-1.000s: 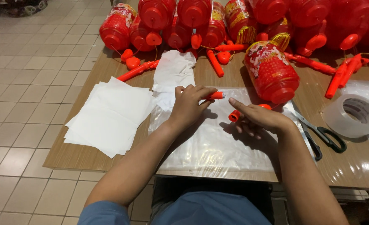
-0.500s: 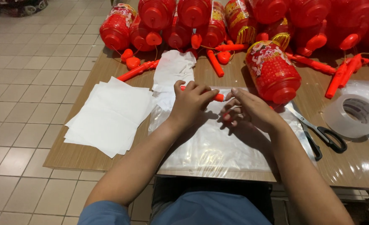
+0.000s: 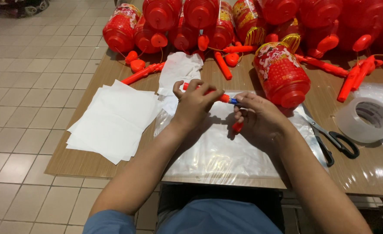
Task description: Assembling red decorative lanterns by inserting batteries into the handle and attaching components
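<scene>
My left hand (image 3: 195, 104) is closed around a red plastic stick handle (image 3: 223, 98), held level above a stack of clear plastic bags (image 3: 226, 151) on the wooden table (image 3: 92, 160). A small blue piece shows at the stick's right end, and the fingertips of my right hand (image 3: 258, 121) pinch there. A small red cap (image 3: 237, 127) sits tucked in my right palm. One red lantern (image 3: 282, 74) lies on its side just beyond my right hand.
A pile of white paper sheets (image 3: 113, 119) lies at the table's left edge. Crumpled white tissue (image 3: 180, 69) sits behind my left hand. Several red lanterns (image 3: 208, 21) and loose red sticks (image 3: 351, 78) crowd the far side. Black scissors (image 3: 334, 141) and a tape roll (image 3: 366, 119) lie right.
My hands came together and then shifted: the stick is now level in my left hand, my right fingertips moved to its blue end, and the red cap is tucked in my right palm.
</scene>
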